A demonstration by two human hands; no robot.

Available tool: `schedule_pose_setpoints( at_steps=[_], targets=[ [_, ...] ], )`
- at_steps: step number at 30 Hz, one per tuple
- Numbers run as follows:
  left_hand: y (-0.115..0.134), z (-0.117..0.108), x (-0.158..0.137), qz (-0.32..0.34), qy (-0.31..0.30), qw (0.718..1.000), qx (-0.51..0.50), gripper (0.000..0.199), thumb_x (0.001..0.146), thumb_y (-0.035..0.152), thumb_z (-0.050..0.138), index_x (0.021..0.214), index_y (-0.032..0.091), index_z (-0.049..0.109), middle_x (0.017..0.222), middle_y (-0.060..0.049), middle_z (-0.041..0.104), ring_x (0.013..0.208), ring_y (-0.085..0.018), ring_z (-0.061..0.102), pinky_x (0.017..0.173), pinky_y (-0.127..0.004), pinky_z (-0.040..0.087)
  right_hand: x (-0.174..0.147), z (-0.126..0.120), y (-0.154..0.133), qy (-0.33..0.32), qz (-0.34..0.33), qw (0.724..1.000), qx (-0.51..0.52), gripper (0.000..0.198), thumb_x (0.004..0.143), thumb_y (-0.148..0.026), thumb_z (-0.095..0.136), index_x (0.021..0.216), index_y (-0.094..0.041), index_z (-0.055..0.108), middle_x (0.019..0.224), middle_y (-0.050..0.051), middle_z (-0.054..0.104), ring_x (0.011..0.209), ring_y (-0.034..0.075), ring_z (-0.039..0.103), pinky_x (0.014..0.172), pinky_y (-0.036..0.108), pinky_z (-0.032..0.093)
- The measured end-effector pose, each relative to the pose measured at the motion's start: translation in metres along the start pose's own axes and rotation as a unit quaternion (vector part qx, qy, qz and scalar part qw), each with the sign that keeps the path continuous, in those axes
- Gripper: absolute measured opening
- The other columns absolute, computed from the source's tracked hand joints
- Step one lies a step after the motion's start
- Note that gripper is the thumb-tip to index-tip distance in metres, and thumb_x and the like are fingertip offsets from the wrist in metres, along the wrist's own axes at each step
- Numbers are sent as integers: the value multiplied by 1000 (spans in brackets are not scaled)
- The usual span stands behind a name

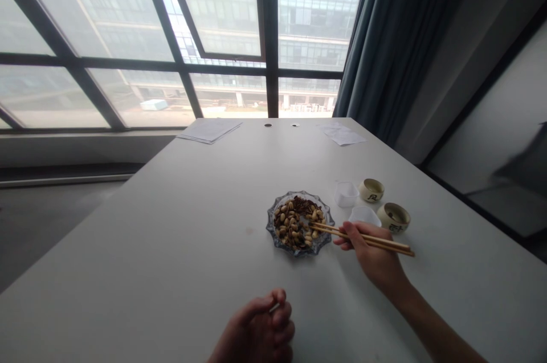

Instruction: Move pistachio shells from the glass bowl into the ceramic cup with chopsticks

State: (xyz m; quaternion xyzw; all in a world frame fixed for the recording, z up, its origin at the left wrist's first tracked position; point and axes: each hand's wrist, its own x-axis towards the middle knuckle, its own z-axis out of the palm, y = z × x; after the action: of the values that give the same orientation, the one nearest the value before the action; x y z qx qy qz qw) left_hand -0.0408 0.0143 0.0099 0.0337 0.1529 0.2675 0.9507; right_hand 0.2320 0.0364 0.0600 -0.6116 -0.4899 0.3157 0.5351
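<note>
My right hand (376, 257) is closed around a pair of wooden chopsticks (387, 243). Their tips reach over the right side of a scalloped glass dish (270, 231) and touch or hover just above its contents; I cannot tell which. Inside the dish lie pale pistachios (292, 216) mixed with small dark red-brown pieces (304, 203). Nearer to me, my left hand (260, 326) rests at the bottom of the view, fingers curled and thumb against the index finger. Nothing shows in it, and it is apart from the dish.
Two cream cups with dark characters, a far cup (371, 196) and a near cup (394, 225), stand right of the dish. Beside them are a clear plastic cup (346, 194) and a white container (364, 215), partly behind my right hand. Papers (210, 131) lie at the white table's (171, 237) far end.
</note>
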Motion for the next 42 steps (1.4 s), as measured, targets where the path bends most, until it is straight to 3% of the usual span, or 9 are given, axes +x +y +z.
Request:
schedule_pose_setpoints(
  at_steps=[14,22,31,42],
  targets=[
    [0,2,0,-4,-3,1000,-2,17,78,25,75,91,16,68,69,3,51,61,-10,45,57,-24,31,-7,4,-7,-13,-55,996,-73,43,95,-55,59,84,-18,77,74,7,77,63,22,74,61,31,60],
    [0,0,1,0,-9,1000,-3,17,79,25,75,92,15,69,70,3,53,62,-11,47,58,-24,31,-3,8,5,55,-12,998,25,47,87,-61,67,84,-15,76,77,12,78,65,26,77,63,34,65],
    [-2,2,0,6,-6,1000,-11,15,79,24,74,91,16,69,70,3,53,61,-11,47,57,-24,31,6,9,10,113,22,991,75,56,83,-69,65,76,-14,73,65,13,75,56,25,75,55,31,63],
    [1,-3,2,-8,-20,1000,-1,16,78,24,76,90,16,70,69,3,52,61,-11,47,57,-24,29,13,4,6,180,96,948,244,53,73,-63,80,72,-10,74,67,11,76,60,22,76,56,23,63]
  ],
)
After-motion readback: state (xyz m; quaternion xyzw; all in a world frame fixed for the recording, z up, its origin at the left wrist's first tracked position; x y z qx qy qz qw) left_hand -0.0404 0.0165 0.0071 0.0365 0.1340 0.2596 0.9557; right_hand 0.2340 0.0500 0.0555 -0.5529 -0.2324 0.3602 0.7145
